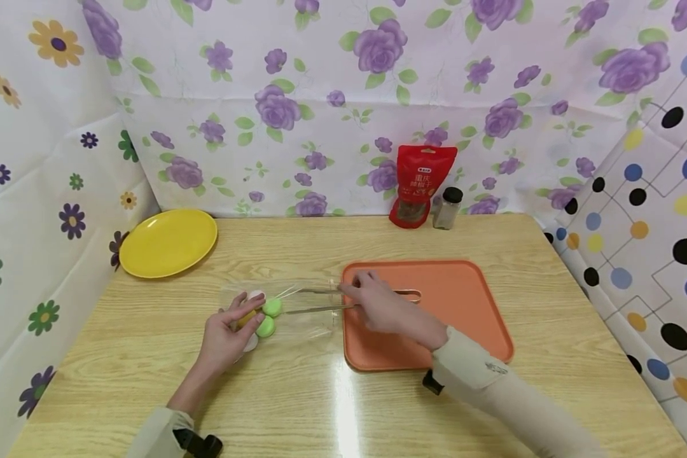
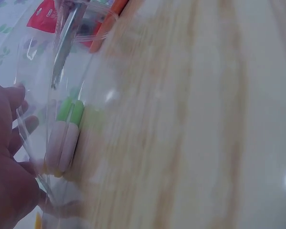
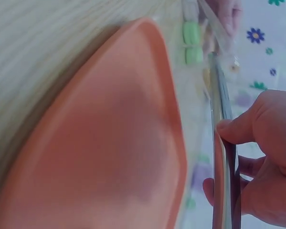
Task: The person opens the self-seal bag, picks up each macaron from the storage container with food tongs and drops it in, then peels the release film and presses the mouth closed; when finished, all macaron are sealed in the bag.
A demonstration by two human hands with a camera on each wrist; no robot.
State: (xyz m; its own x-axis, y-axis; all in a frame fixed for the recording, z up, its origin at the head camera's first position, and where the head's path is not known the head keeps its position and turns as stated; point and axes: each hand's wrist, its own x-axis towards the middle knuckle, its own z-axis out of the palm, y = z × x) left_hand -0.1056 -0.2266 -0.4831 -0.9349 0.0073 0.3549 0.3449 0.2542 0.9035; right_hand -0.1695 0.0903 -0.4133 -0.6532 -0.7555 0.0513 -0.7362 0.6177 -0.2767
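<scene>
A clear plastic bag (image 1: 309, 326) lies on the table with several macarons inside. Two green macarons (image 1: 266, 327) sit side by side, with pale ones and a yellow-orange one (image 1: 247, 319) close by, partly hidden under the fingers. My left hand (image 1: 219, 340) pinches the bag at its closed left end, around the macarons. Metal tongs (image 1: 319, 310) are in my right hand (image 1: 380, 305), gripped between thumb and fingers above the tray's left side. Their arms stand apart and reach through the bag's right end, tips close to the green macarons.
An orange tray (image 1: 464, 318) lies on the right, under my right forearm. At the back left is a yellow plate (image 1: 168, 243). A red pouch (image 1: 423, 178) and a small black-capped jar (image 1: 448, 210) stand at the back by the flowered cloth.
</scene>
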